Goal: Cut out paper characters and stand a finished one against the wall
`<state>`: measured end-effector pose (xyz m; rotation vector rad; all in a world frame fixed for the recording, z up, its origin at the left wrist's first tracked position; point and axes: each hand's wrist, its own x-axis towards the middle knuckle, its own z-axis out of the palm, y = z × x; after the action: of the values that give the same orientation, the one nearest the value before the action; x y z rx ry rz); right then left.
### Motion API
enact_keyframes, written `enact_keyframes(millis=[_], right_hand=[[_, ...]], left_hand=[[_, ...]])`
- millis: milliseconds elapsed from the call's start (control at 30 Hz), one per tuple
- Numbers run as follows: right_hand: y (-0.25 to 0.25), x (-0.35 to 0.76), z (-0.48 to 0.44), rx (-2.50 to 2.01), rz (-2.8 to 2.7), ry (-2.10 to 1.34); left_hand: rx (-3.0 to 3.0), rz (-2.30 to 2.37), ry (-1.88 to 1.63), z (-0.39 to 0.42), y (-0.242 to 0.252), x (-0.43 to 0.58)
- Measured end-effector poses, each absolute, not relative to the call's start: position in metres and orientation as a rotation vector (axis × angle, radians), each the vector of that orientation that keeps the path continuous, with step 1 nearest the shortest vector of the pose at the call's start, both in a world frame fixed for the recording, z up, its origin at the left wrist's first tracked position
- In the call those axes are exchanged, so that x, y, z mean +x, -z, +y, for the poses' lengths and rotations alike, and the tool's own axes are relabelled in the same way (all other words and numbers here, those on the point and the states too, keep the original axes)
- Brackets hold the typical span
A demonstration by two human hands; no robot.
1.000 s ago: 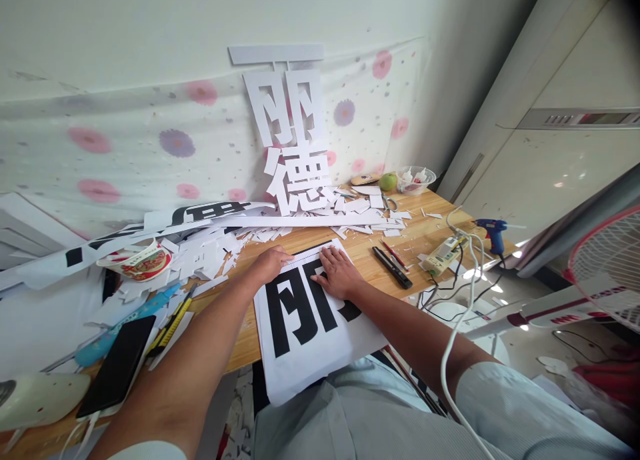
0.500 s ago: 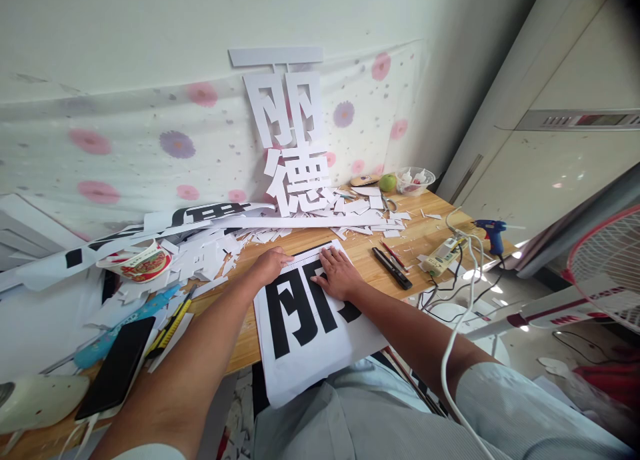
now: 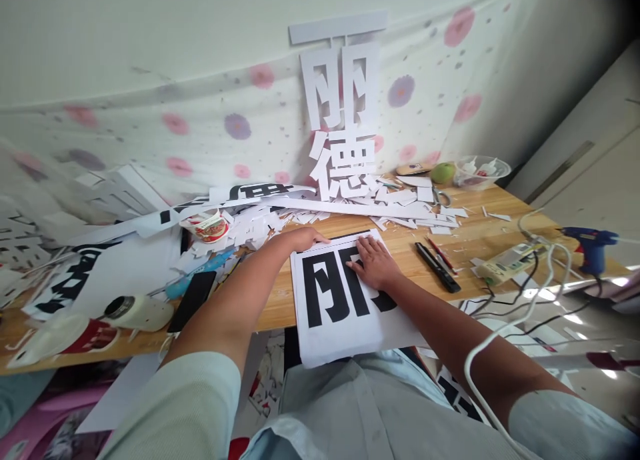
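Note:
A white sheet (image 3: 345, 313) printed with a large black character lies on the wooden table (image 3: 280, 297) and hangs over its front edge. My left hand (image 3: 303, 239) rests flat at the sheet's top left corner, fingers stretched toward the right. My right hand (image 3: 373, 265) lies flat on the upper right part of the printed character, fingers spread and pressing the paper down. Neither hand holds anything.
White cut-out characters (image 3: 345, 113) lean on the flowered wall cloth above a pile of paper scraps (image 3: 350, 210). A black utility knife (image 3: 437, 277) and red pen lie right of the sheet; power strip (image 3: 505, 263), blue glue gun (image 3: 587, 243), phone (image 3: 193, 300), noodle cup (image 3: 210, 227) nearby.
The view has swung left, so more of the table's left side shows. Both hands stay flat on the sheet in the same places.

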<state>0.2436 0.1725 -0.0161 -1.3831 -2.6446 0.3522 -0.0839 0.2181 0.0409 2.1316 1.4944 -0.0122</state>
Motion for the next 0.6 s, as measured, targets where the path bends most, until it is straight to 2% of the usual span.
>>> enact_keyframes(millis=[367, 600], right_hand=[[0.0186, 0.2429, 0.1717, -1.386, -2.640, -0.336], [0.0152, 0.2425, 0.1713, -1.399, -2.649, -0.341]], left_hand=[[2.130, 1.468, 0.145, 0.2215, -0.0513, -0.0785], [2.153, 1.447, 0.099, 0.2249, -0.0426, -0.0827]])
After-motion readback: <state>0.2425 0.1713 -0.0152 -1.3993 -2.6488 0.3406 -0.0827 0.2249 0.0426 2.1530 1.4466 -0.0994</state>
